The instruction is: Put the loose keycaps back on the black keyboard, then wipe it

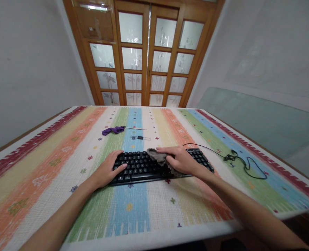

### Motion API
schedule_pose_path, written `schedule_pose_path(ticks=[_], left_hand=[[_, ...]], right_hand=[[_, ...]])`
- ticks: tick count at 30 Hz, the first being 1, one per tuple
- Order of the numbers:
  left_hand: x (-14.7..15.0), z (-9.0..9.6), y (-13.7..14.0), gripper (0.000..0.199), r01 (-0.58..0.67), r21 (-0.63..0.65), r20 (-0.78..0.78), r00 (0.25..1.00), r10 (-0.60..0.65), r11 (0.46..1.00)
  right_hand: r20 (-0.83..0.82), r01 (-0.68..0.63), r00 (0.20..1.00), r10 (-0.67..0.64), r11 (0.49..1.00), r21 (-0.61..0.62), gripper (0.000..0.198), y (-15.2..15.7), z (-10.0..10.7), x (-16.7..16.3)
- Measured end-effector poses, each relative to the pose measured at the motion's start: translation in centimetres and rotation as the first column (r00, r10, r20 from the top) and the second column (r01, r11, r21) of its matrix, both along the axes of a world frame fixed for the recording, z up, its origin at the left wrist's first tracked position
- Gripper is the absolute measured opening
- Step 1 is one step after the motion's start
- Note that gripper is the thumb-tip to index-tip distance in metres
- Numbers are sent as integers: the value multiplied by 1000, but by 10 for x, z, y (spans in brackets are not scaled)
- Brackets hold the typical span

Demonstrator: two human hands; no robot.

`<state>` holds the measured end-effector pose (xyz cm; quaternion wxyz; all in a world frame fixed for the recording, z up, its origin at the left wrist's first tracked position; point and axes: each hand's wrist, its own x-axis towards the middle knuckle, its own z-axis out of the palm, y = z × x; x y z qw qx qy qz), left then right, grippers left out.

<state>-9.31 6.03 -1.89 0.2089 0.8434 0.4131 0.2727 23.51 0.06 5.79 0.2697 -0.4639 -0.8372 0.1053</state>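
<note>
A black keyboard (pixel 136 169) lies on the striped tablecloth in front of me. My left hand (pixel 109 169) grips its left end, the thumb resting over the keys and the fingers at the far left corner. In my right hand (pixel 182 160) is a crumpled grey cloth (pixel 158 157), pressed onto the keys right of the middle. The cloth and my right hand cover part of the keys. The number pad (pixel 200 158) shows beyond my right hand.
Behind the keyboard lie a purple cloth (pixel 114 130), a thin rod (pixel 136 128) touching its right end, and a small black object with thin wires or prongs (pixel 140 138). The keyboard's black cable (pixel 248 167) lies bundled to the right. Wooden glazed doors (pixel 146 52) stand past the table.
</note>
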Motion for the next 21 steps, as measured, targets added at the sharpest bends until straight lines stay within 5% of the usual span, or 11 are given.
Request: schedule_pose_path(ticks=[8, 16, 21], left_hand=[[-1, -3, -2, 63, -18, -14, -32, 999, 17, 1000], [-2, -3, -4, 61, -32, 2, -48, 998, 32, 999], [-2, -4, -4, 63, -29, -23, -53, 998, 27, 999]], right_hand=[[-109, 347, 936, -334, 927, 143, 46, 92, 6, 12], [28, 313, 946, -322, 935, 167, 55, 166, -16, -5], [234, 197, 952, -197, 980, 24, 33, 180, -35, -2]])
